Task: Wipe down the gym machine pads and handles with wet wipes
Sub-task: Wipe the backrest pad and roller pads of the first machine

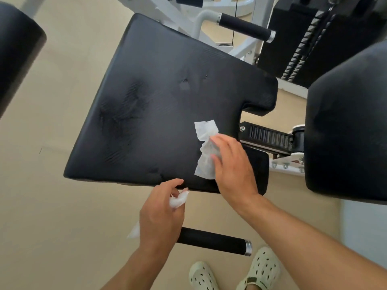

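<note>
I am pressing a wet wipe (206, 149) flat under my right hand (232, 166) at the seat pad's (159, 105) five o'clock corner; my left hand (161, 214) is clutching another wipe (178, 199). Streaks suggest wiping is partly done; both handles (211, 240) likely remain.

A pale beige floor (69, 206) fills the room under even, soft light. At the top right stands a black weight stack (310, 49) beside white steel frame tubes (167, 13). A light grey strip of flooring (364, 233) runs along the right edge.
</note>
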Action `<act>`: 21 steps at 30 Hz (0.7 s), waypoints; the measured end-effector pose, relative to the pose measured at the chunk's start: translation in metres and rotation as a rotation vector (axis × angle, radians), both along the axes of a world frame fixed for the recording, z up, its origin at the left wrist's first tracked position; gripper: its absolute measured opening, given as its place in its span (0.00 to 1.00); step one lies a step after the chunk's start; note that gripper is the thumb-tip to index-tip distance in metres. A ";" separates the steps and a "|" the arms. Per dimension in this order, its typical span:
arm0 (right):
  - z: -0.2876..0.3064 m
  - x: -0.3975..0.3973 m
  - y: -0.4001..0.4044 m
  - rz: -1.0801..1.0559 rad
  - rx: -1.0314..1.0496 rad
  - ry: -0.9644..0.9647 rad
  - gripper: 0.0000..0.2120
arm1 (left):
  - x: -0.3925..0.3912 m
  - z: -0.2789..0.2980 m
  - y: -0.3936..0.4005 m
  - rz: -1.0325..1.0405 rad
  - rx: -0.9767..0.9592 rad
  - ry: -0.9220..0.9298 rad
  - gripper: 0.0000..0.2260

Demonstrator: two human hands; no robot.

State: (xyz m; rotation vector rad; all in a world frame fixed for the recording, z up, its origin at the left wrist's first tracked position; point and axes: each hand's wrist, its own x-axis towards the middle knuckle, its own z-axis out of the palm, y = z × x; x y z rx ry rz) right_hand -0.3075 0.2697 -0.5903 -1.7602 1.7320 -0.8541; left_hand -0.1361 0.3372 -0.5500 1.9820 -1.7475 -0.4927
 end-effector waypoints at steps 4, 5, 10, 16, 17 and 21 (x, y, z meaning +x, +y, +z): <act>-0.022 0.015 -0.009 0.229 0.023 0.152 0.26 | 0.011 0.008 -0.037 -0.045 -0.170 0.018 0.11; -0.024 0.016 -0.021 0.222 0.061 0.190 0.29 | 0.016 0.009 -0.049 -0.042 -0.190 0.012 0.09; -0.014 0.025 -0.111 0.162 0.155 0.345 0.37 | 0.039 -0.003 -0.097 -0.104 -0.313 -0.261 0.08; 0.003 0.047 -0.147 0.598 -0.110 0.493 0.34 | 0.037 -0.011 -0.101 -0.148 -0.399 -0.409 0.07; 0.002 0.038 -0.157 0.647 -0.143 0.530 0.34 | 0.038 -0.011 -0.101 -0.156 -0.382 -0.418 0.05; -0.004 -0.012 -0.214 0.159 0.144 0.480 0.32 | 0.037 -0.014 -0.102 -0.168 -0.328 -0.479 0.03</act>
